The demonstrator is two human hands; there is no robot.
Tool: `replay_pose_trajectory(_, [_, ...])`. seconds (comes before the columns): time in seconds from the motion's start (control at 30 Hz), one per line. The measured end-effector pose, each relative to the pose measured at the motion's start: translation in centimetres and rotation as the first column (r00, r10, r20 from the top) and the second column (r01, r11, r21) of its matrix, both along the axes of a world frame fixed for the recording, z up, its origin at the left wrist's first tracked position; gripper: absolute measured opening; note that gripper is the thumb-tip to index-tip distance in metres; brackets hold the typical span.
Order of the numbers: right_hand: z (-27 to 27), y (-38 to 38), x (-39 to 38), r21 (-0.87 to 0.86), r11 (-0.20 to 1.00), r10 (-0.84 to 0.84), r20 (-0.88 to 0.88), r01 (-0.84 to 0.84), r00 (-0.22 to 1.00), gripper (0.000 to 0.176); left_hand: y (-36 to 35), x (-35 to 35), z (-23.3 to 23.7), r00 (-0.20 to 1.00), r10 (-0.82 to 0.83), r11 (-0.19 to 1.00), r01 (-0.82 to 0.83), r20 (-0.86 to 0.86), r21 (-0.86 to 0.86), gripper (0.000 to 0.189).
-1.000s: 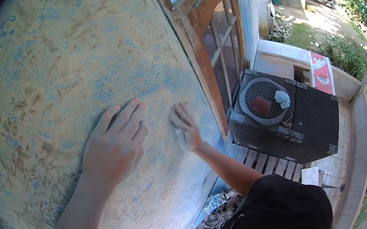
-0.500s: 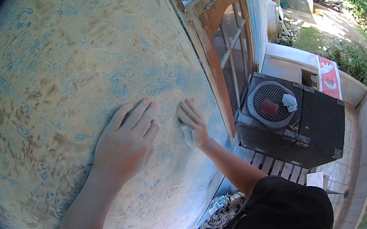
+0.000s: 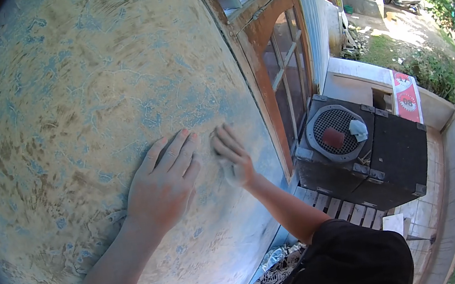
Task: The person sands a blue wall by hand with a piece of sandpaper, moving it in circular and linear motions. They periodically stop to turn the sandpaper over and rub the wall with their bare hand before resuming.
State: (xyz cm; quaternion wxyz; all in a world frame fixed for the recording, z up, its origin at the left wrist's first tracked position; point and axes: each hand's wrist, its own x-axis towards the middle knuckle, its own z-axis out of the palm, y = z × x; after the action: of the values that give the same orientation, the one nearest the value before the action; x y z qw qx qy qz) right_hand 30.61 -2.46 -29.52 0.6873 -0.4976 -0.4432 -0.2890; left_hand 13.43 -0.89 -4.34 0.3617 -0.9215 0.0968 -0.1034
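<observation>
A weathered wall (image 3: 89,97), patchy beige over blue with scratches and fine cracks, fills the left half of the head view. My left hand (image 3: 163,179) lies flat on it, fingers stretched and slightly apart, holding nothing. Just to its right, my right hand (image 3: 234,155) is pressed against the wall near the door frame. Its fingers are bent together over the surface, blurred by motion, and whitish dust coats the thumb side. Whatever sits under those fingers is hidden from me.
Right of the wall is a brown wooden door (image 3: 259,34) with glass panes. A black speaker box (image 3: 392,149) stands on a slatted bench (image 3: 337,208); a reddish-brown piece (image 3: 333,137) and a crumpled white cloth or paper (image 3: 358,129) lie on its round grille. A low porch wall (image 3: 449,170) runs beyond.
My left hand has shifted slightly right and down along the wall. The right hand has slid a little to the left, so the two are closer together.
</observation>
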Motion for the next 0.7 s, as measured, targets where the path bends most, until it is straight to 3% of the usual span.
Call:
replay_pose_trajectory(0.1, [-0.9, 0.0, 4.4, 0.001, 0.979, -0.187, -0.374, 0.202, 0.908, 0.044, 0.0, 0.0, -0.4, 0.999, 0.03, 0.999, -0.03, -0.011, -0.029, 0.04])
replay_pose_trajectory(0.13, [-0.7, 0.0, 5.0, -0.006, 0.979, -0.191, -0.369, 0.203, 0.91, 0.044, 0.1, 0.1, -0.6, 0.999, 0.026, 1.0, -0.025, 0.026, -0.017, 0.039])
replay_pose_trajectory(0.2, [0.1, -0.1, 5.4, -0.008, 0.994, -0.09, -0.638, 0.11, 0.765, 0.045, 0.1, 0.1, -0.9, 0.997, 0.023, 1.0, -0.023, 0.067, -0.009, 0.038])
replay_pose_trajectory(0.27, [2.8, -0.9, 2.5, 0.0, 0.993, -0.095, -0.606, 0.12, 0.79, 0.045, 0.1, 0.2, -0.9, 0.997, 0.052, 0.999, -0.052, 0.054, 0.004, 0.041])
replay_pose_trajectory(0.33, [4.1, -1.9, -0.9, -0.035, 0.993, -0.117, -0.264, 0.112, 0.957, 0.044, 0.1, 0.2, -1.0, 0.997, 0.052, 0.999, -0.052, 0.062, 0.012, 0.042])
replay_pose_trajectory(0.37, [3.6, -1.9, -0.7, -0.033, 0.993, -0.116, -0.271, 0.111, 0.956, 0.044, 0.0, 0.3, -1.0, 0.996, 0.046, 0.998, -0.048, 0.071, 0.027, 0.042])
replay_pose_trajectory(0.43, [1.6, -1.8, 0.4, -0.024, 0.994, -0.111, -0.01, 0.11, 0.994, 0.04, -0.2, 0.2, -0.9, 0.997, 0.057, 0.997, -0.059, 0.048, 0.039, 0.042])
replay_pose_trajectory(0.47, [0.9, -1.5, 2.0, -0.012, 0.993, -0.115, -0.012, 0.115, 0.993, 0.04, -0.3, 0.3, -0.7, 0.997, 0.069, 0.996, -0.071, 0.037, 0.046, 0.042])
replay_pose_trajectory(0.53, [0.7, -1.3, 5.8, -0.018, 0.96, -0.268, -0.362, 0.28, 0.893, 0.037, -0.2, 0.4, -0.7, 0.998, 0.057, 0.996, -0.059, 0.038, 0.063, 0.042])
replay_pose_trajectory(0.57, [0.6, -1.4, 6.4, -0.02, 0.959, -0.271, -0.361, 0.283, 0.892, 0.037, -0.3, 0.4, -0.9, 0.998, 0.051, 0.996, -0.053, 0.035, 0.065, 0.043])
replay_pose_trajectory(0.63, [2.2, -2.2, 7.0, -0.07, 0.989, -0.147, -0.61, 0.131, 0.779, 0.038, -0.2, 0.5, -1.3, 0.998, 0.052, 0.997, -0.053, 0.021, 0.055, 0.043])
replay_pose_trajectory(0.67, [2.8, -2.2, 6.1, -0.069, 0.989, -0.149, -0.606, 0.135, 0.782, 0.038, -0.1, 0.6, -1.4, 0.998, 0.058, 0.997, -0.058, 0.004, 0.047, 0.043])
replay_pose_trajectory(0.7, [4.1, -2.5, 3.7, -0.049, 0.989, -0.147, -0.493, 0.141, 0.858, 0.039, 0.0, 0.7, -1.4, 0.998, 0.057, 0.997, -0.058, 0.009, 0.045, 0.043])
